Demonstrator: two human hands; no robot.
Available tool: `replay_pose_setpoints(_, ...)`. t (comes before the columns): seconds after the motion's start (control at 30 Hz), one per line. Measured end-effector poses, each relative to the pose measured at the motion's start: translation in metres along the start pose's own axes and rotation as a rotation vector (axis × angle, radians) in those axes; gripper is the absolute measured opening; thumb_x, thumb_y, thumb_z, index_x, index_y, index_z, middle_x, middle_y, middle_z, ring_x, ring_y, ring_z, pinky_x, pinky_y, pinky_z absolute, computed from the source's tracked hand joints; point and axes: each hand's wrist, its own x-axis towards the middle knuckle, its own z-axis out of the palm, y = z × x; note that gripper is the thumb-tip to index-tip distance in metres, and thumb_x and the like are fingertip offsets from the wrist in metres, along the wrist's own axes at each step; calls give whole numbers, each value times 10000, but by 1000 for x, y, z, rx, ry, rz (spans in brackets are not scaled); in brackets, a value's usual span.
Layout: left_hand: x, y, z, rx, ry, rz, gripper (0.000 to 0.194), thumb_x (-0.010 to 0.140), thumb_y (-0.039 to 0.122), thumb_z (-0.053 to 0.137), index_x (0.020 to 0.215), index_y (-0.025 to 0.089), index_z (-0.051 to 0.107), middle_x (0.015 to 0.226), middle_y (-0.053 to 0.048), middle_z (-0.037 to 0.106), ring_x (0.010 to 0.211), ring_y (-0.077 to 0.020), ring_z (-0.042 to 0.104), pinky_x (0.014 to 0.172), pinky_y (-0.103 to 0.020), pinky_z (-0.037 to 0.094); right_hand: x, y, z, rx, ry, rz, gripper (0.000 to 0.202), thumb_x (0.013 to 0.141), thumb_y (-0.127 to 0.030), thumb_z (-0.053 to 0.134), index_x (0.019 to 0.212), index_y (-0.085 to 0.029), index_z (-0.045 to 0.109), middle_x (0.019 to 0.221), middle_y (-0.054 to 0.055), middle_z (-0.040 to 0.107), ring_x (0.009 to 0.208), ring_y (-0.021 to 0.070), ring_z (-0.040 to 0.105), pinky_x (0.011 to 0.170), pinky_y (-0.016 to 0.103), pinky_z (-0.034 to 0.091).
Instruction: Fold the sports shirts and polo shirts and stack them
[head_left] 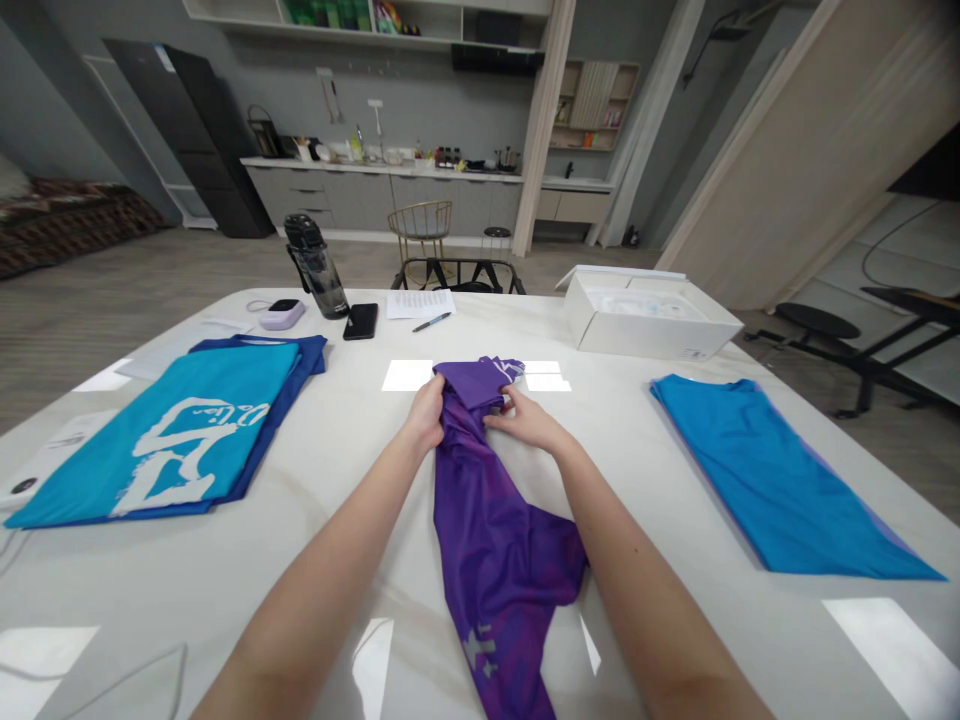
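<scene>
A purple shirt (487, 510) with grey and white print lies lengthwise down the middle of the white table (360, 400), its far end folded over. My left hand (426, 415) grips the left edge of that folded end, fingers closed on the fabric. At the right edge, my right hand (529, 418) pinches the cloth between thumb and fingers. On the left rests a turquoise shirt (225, 400) with white lettering, on top of a dark blue shirt (311, 360). A folded blue shirt (765, 470) lies flat on the right.
Along the far edge stand a dark water bottle (319, 270), a lilac device (283, 314), a black phone (361, 322), a pen (432, 322) on paper (412, 303), and an open white box (645, 330). A black chair (457, 275) is behind the table. A cable (180, 660) lies front left.
</scene>
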Motion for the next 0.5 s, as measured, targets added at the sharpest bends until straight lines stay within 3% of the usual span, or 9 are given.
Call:
replay_pose_setpoints(0.07, 3, 0, -12, 369, 13, 289, 355, 821, 231, 635, 1173, 183, 637, 1212, -112, 689, 1205, -259, 607, 1088, -455, 450, 3, 3, 7, -33, 44, -4, 337, 745, -323, 771, 1032, -203, 642, 878, 1, 687, 836, 197, 632, 805, 321, 491)
replay_pose_setpoints(0.13, 4, 0, -24, 713, -128, 552, 542, 719, 51, 608, 1231, 222, 643, 1399, -85, 597, 1349, -249, 497, 1184, -453, 344, 6, 3, 12, -23, 31, -53, 128, 791, -236, 682, 910, -199, 655, 847, -2, 694, 804, 184, 635, 776, 297, 480)
replay_pose_setpoints(0.17, 4, 0, -28, 833, -231, 623, 576, 680, 2, 584, 1200, 232, 672, 1443, -70, 568, 1384, -248, 462, 1208, -448, 306, 7, 1, 14, -14, 20, -90, 82, 810, -205, 636, 888, -199, 660, 848, -1, 700, 783, 175, 634, 763, 288, 475)
replay_pose_setpoints(0.23, 4, -1, -30, 931, -371, 622, 493, 665, -17, 553, 1051, 227, 736, 1366, -58, 635, 1334, -255, 516, 1192, -444, 330, 7, -4, 14, 1, 39, -149, 109, 839, -190, 575, 898, -207, 665, 857, -2, 703, 736, 161, 622, 739, 281, 469)
replay_pose_setpoints(0.3, 6, -1, -28, 832, -323, 491, 315, 716, 45, 569, 919, 206, 750, 1114, -60, 741, 1140, -261, 643, 1090, -446, 445, 7, -9, 12, 23, 144, -167, 104, 857, -237, 577, 930, -217, 648, 869, -3, 691, 704, 154, 603, 723, 284, 470)
replay_pose_setpoints(0.37, 10, 0, -23, 514, -119, 342, 199, 812, 173, 589, 941, 189, 739, 957, -54, 755, 980, -248, 695, 961, -423, 533, 8, -10, 11, 67, 288, -139, 154, 860, -320, 607, 978, -222, 611, 881, -4, 663, 671, 148, 581, 702, 291, 474)
replay_pose_setpoints(0.43, 18, 5, -24, 66, 116, 213, 248, 900, 298, 566, 1058, 173, 711, 1020, -74, 751, 973, -234, 705, 901, -398, 565, 10, -6, 11, 96, 367, -83, 286, 826, -390, 657, 1042, -220, 579, 901, -3, 630, 649, 143, 557, 682, 301, 479)
replay_pose_setpoints(0.5, 28, 13, -35, -301, 284, 107, 317, 967, 335, 496, 1165, 159, 671, 1131, -103, 734, 1027, -214, 702, 902, -372, 574, 12, 1, 13, 102, 352, -37, 385, 781, -417, 699, 1080, -210, 572, 920, 6, 603, 665, 147, 547, 681, 312, 487)
